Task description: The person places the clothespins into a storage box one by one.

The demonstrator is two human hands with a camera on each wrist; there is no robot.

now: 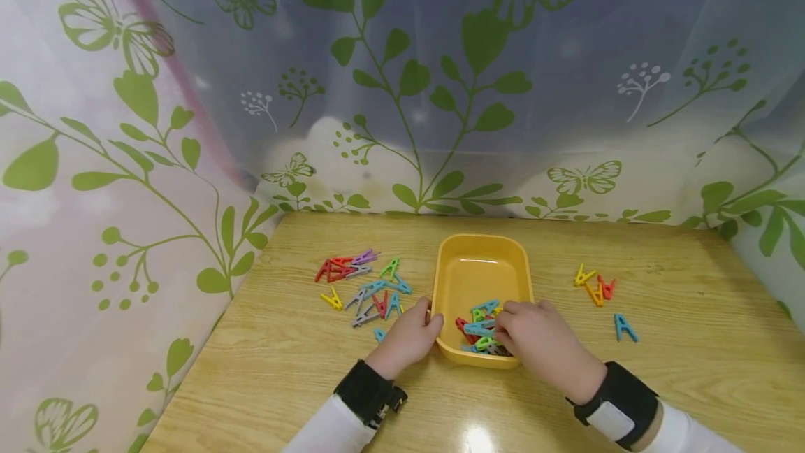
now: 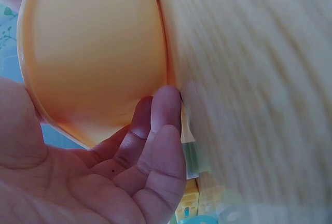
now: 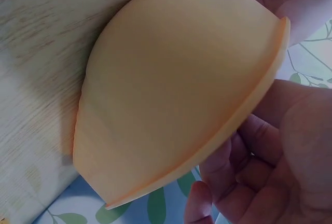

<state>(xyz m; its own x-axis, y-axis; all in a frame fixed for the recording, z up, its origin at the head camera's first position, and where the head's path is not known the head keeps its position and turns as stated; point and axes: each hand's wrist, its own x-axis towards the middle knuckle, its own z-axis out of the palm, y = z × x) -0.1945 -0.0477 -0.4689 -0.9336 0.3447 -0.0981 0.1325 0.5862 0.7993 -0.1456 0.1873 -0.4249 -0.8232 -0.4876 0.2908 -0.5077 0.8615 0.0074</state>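
A yellow plastic basin stands on the table, with several small coloured clothespins heaped at its near end. My left hand grips the basin's left side, thumb at the rim; in the left wrist view its fingers lie along the outer wall. My right hand reaches over the right rim into the heap, fingers bent downward. Right at its fingertips is a light blue clothespin. The right wrist view shows curled fingers behind the rim; I cannot tell whether they pinch a clothespin.
Left of the basin, several red, purple, grey, blue, green and yellow clothespins lie scattered, among them a yellow clothespin. To the right lie a few more, with a blue clothespin nearest me. A patterned curtain borders the wooden table.
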